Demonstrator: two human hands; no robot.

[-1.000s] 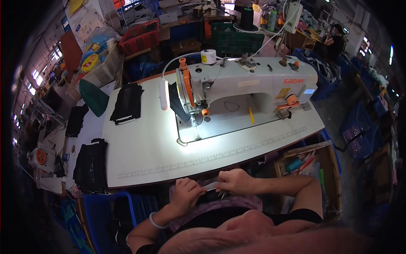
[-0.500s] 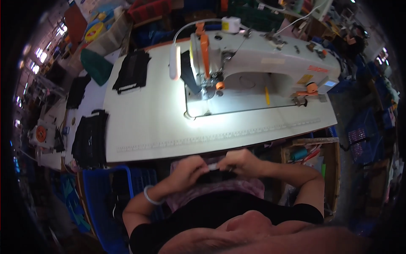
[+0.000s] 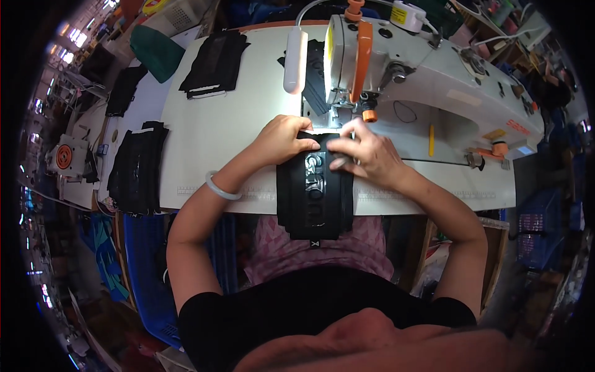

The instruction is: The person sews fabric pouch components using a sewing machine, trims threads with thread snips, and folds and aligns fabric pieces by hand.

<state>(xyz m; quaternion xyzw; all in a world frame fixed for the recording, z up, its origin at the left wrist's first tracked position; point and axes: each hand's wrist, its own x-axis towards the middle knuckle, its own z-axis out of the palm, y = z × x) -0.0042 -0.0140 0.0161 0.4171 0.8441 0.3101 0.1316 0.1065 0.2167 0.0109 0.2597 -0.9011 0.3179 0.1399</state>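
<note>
A black fabric piece (image 3: pixel 315 217) with a glossy raised pattern down its middle lies in front of the sewing machine (image 3: pixel 372 68). Its near end hangs over the table edge above my lap. My left hand (image 3: pixel 286 141) pinches its far left corner, thumb on top. At the far right corner is my right hand (image 3: pixel 372 154), its bent fingers blurred by motion; whether they grip the cloth cannot be made out. Both hands are just in front of the needle area, where another dark cloth strip (image 3: pixel 315 84) lies left of the presser foot.
Black fabric stacks lie on the table's left (image 3: pixel 214 65) and beyond its left edge (image 3: pixel 137 167). A lit lamp (image 3: pixel 296 62) hangs beside the machine head. A yellow stick (image 3: pixel 431 139) lies under the arm. A blue crate (image 3: pixel 145 279) stands below left, a wooden drawer (image 3: pixel 496 248) below right.
Both hands have moved forward from my lap onto the table, bringing the black fabric piece with them. They were close together over a small white bit; now they are apart. The view has shifted.
</note>
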